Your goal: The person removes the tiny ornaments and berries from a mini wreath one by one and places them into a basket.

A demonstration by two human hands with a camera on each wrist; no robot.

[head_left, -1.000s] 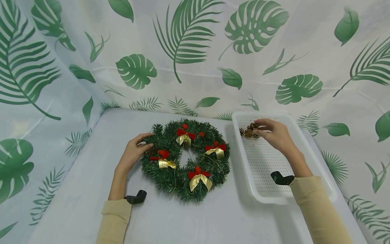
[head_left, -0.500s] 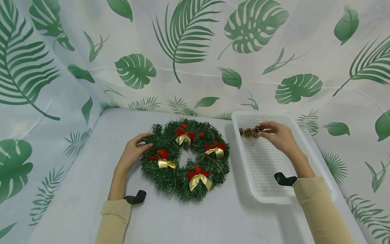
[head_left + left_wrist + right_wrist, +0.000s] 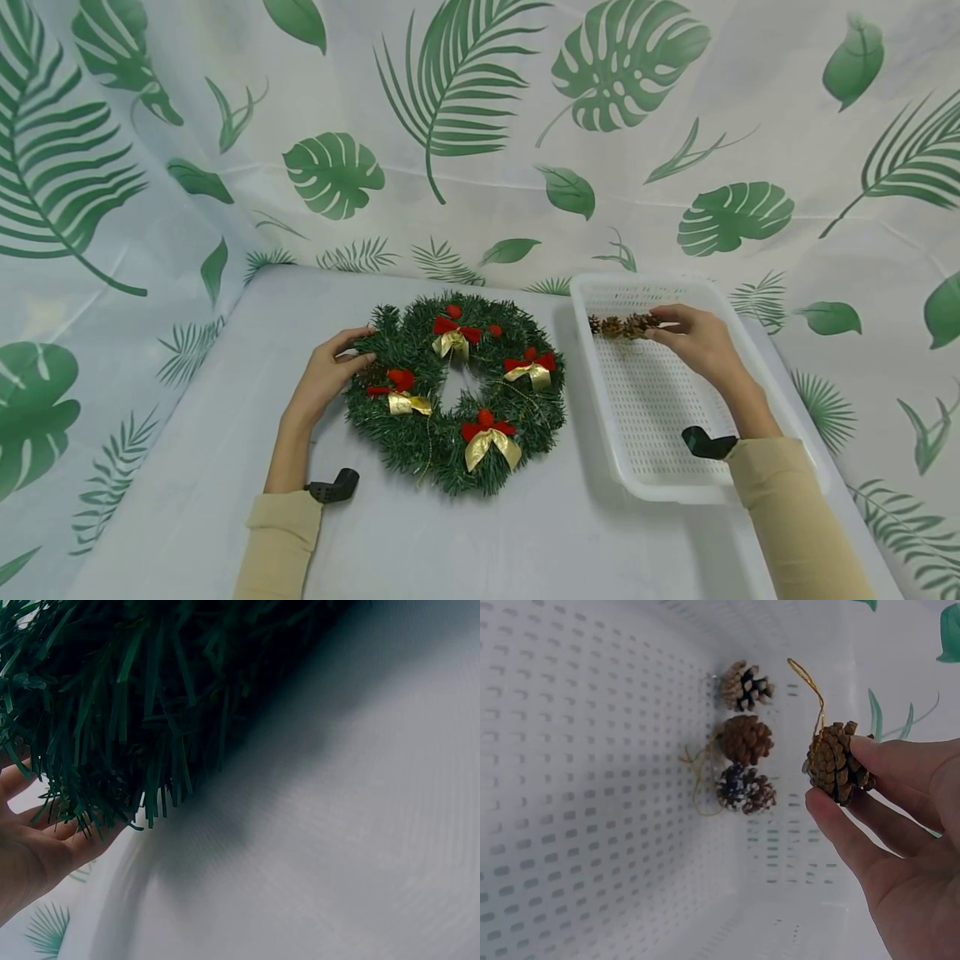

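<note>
A green wreath (image 3: 457,467) with red-and-gold bows lies flat on the table. My left hand (image 3: 322,379) grips its left edge beside a dark pine cone (image 3: 372,371) set in the greenery; in the left wrist view the wreath's needles hide part of the fingers (image 3: 90,844). Over the back of a white basket (image 3: 652,492), my right hand (image 3: 697,342) pinches a brown pine cone (image 3: 834,769) between thumb and fingertips. A gold loop stands up from this cone. Behind it, several other pine cones (image 3: 746,740) sit in a row inside the basket.
The basket, with perforated floor and walls, stands on the table (image 3: 480,550) right of the wreath. A leaf-printed curtain (image 3: 480,225) hangs behind and at the sides. Each wrist wears a small black camera (image 3: 333,486).
My right hand has moved slightly to the right and toward me, with a pine cone between its fingertips. The left hand and wreath have stayed nearly still.
</note>
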